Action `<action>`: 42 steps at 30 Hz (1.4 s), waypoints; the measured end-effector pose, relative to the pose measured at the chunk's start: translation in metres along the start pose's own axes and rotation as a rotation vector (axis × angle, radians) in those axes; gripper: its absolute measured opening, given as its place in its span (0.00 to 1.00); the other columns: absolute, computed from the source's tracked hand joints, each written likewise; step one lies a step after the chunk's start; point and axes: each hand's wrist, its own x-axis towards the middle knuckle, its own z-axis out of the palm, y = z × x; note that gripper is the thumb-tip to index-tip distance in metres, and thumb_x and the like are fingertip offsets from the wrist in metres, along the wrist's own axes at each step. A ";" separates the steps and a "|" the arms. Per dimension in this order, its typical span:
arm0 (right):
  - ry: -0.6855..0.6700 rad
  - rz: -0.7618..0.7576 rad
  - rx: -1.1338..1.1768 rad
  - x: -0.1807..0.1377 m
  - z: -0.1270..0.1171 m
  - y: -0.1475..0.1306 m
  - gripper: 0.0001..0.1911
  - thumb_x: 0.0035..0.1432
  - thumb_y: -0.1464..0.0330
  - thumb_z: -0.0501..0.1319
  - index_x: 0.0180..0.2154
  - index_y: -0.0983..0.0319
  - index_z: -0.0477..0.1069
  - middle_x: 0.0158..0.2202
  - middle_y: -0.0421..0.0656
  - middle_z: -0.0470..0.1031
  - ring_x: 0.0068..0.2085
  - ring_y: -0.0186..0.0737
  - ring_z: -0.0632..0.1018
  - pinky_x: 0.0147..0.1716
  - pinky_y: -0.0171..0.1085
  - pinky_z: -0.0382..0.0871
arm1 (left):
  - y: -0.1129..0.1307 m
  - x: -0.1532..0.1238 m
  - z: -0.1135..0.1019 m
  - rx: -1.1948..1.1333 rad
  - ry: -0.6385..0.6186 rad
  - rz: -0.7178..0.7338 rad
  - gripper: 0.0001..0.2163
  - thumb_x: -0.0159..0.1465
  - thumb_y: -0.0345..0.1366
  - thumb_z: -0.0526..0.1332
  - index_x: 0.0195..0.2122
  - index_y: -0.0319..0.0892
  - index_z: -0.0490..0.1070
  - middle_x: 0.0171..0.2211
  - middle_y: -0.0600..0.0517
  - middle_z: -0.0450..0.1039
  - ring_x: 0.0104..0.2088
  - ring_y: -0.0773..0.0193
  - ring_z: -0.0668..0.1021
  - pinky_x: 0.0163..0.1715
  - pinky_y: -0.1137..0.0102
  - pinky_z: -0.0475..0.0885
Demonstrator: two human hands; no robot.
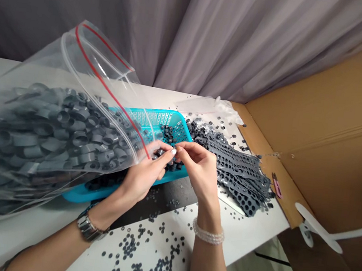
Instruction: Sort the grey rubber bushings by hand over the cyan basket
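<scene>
my l grip (144, 176) & r grip (201, 167) are pinched narrow over the teal basket (167, 112); can't tell what's btwn. bag (45, 153) w/ grey rings (92, 121) overhangs its l side; wrist bump cd tip it, spilling rings.

A white counter (242, 239) carries 1 dark mat (164, 195), partly under a turquoise basket (186, 132). Small dark discs (160, 268) lie scattered over the mat and the near part of the counter. Right of the basket, dark sheets full of holes (244, 164) lie in an overlapping pile, with loose bits around them. Behind this pile, 1 crumpled clear bag (216, 108) lies near the counter's far edge.
</scene>
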 end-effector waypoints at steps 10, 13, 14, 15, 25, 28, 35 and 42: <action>0.081 -0.070 0.000 0.001 -0.005 -0.001 0.04 0.56 0.70 0.58 0.35 0.61 0.70 0.27 0.39 0.71 0.27 0.33 0.72 0.30 0.36 0.68 | 0.004 0.001 0.000 -0.008 0.037 -0.058 0.10 0.52 0.39 0.66 0.27 0.40 0.67 0.21 0.58 0.63 0.13 0.83 0.54 0.13 0.79 0.44; 0.036 -0.061 -0.071 0.000 -0.005 0.001 0.06 0.56 0.66 0.59 0.36 0.61 0.71 0.28 0.41 0.72 0.28 0.34 0.72 0.29 0.36 0.67 | 0.003 0.002 -0.001 -0.014 0.032 -0.050 0.10 0.52 0.39 0.66 0.28 0.40 0.66 0.21 0.59 0.63 0.13 0.83 0.55 0.12 0.80 0.44; 0.012 -0.049 -0.082 0.000 -0.005 0.001 0.07 0.55 0.65 0.60 0.35 0.61 0.71 0.29 0.41 0.73 0.29 0.35 0.72 0.29 0.36 0.67 | 0.002 0.002 -0.001 -0.015 0.027 -0.045 0.10 0.53 0.38 0.66 0.28 0.40 0.66 0.21 0.59 0.63 0.13 0.83 0.55 0.12 0.80 0.45; -0.009 -0.039 -0.089 -0.001 -0.004 0.002 0.07 0.55 0.64 0.61 0.33 0.62 0.71 0.29 0.42 0.73 0.29 0.35 0.73 0.29 0.36 0.67 | 0.001 0.002 -0.002 -0.013 0.022 -0.039 0.10 0.53 0.38 0.65 0.28 0.40 0.66 0.21 0.59 0.62 0.13 0.82 0.55 0.12 0.80 0.45; 0.092 -0.097 -0.080 -0.001 -0.001 0.003 0.09 0.62 0.64 0.53 0.30 0.58 0.61 0.21 0.36 0.67 0.22 0.31 0.68 0.22 0.33 0.61 | 0.002 0.004 -0.003 -0.007 0.000 -0.052 0.09 0.53 0.39 0.66 0.30 0.40 0.68 0.22 0.57 0.63 0.15 0.81 0.55 0.13 0.80 0.44; 0.038 -0.117 -0.179 -0.003 0.001 0.001 0.08 0.61 0.65 0.55 0.29 0.59 0.63 0.22 0.37 0.66 0.24 0.31 0.67 0.24 0.34 0.60 | 0.003 0.003 -0.002 -0.018 -0.009 -0.070 0.10 0.53 0.39 0.66 0.32 0.40 0.69 0.22 0.57 0.63 0.15 0.81 0.55 0.13 0.80 0.45; 0.017 -0.101 -0.192 -0.004 0.002 0.000 0.10 0.60 0.64 0.55 0.29 0.62 0.67 0.22 0.38 0.67 0.24 0.31 0.67 0.24 0.33 0.60 | 0.000 0.004 -0.003 0.009 0.008 -0.062 0.09 0.55 0.38 0.64 0.31 0.39 0.67 0.22 0.59 0.60 0.15 0.82 0.54 0.13 0.80 0.45; 0.338 -0.154 -0.190 0.000 -0.006 0.004 0.12 0.61 0.63 0.53 0.27 0.61 0.63 0.19 0.37 0.64 0.19 0.30 0.64 0.19 0.32 0.58 | 0.003 0.003 -0.001 0.031 0.036 -0.080 0.08 0.57 0.37 0.63 0.31 0.38 0.67 0.23 0.58 0.63 0.13 0.84 0.54 0.12 0.82 0.44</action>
